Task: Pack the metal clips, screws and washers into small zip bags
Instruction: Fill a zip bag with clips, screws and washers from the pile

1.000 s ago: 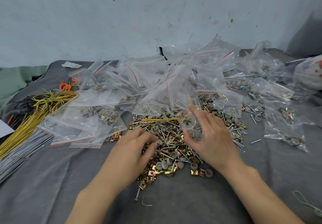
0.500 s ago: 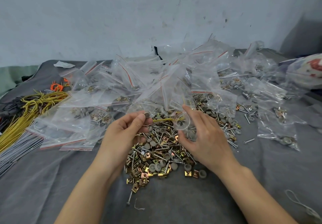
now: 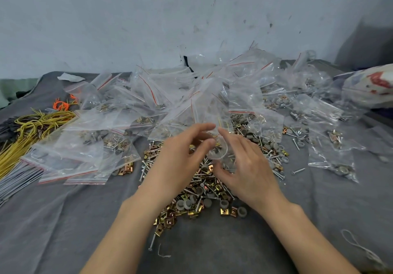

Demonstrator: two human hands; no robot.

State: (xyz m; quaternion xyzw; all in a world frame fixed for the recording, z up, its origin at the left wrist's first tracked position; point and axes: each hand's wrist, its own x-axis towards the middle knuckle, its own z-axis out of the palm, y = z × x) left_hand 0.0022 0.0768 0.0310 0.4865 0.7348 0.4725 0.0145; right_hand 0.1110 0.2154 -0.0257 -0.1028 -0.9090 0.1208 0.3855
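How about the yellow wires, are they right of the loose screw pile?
No, the yellow wires lie at the far left of the cloth, left of the loose screw pile.

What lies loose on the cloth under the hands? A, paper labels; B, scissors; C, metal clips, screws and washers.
C: the pile of clips, screws and washers spreads beneath the left hand and the right hand, which holds a clear zip bag.
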